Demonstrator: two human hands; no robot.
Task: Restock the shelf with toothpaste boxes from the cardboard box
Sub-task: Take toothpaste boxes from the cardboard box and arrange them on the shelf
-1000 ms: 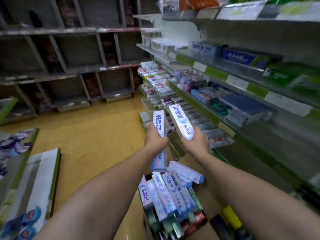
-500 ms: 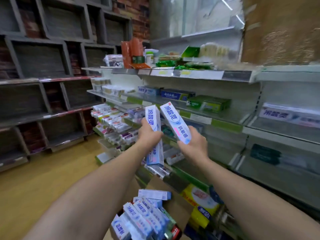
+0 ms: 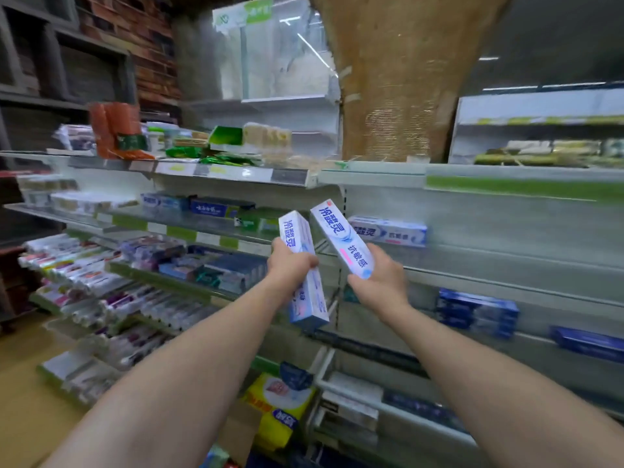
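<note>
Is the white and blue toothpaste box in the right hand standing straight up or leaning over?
Leaning. The white and blue toothpaste box slants, its top end toward the left, its bottom end in the right hand.

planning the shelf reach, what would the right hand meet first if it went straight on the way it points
Likely the toothpaste box held by the left hand, close up-left of the right hand; depth is unclear, so it may pass that and reach the shelf upright.

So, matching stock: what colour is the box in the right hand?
The toothpaste box is white with blue lettering and a pink stripe; head view.
</note>
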